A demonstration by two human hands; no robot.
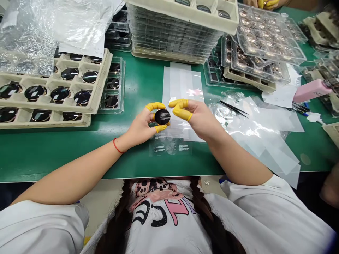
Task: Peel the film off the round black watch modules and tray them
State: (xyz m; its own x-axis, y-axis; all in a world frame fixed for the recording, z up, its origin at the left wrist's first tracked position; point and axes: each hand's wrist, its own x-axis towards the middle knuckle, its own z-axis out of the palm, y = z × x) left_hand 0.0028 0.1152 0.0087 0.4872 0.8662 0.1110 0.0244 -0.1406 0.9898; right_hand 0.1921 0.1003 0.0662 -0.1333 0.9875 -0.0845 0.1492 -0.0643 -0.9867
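My left hand (144,123), with yellow finger cots on its fingers, grips a round black glossy disc (162,117) by its edge. Small white print shows on the disc's face. Just to the right, my right hand (194,114), also in yellow finger cots, has its thumb and finger pinched together beside the disc. A small white scrap shows near those fingertips, but what they hold, if anything, I cannot make out. Under both hands lie white paper strips (196,79) and a transparent sheet of printed round labels (171,148).
Beige trays of black discs (97,95) stand at left under plastic wrap (79,24). A tall stack of transparent trays (174,35) rises at the back. Black tweezers (233,108), loose backing sheets (265,141) and a pink handheld device (312,91) lie at right. Another person's yellow-tipped hand (267,4) shows at the far edge.
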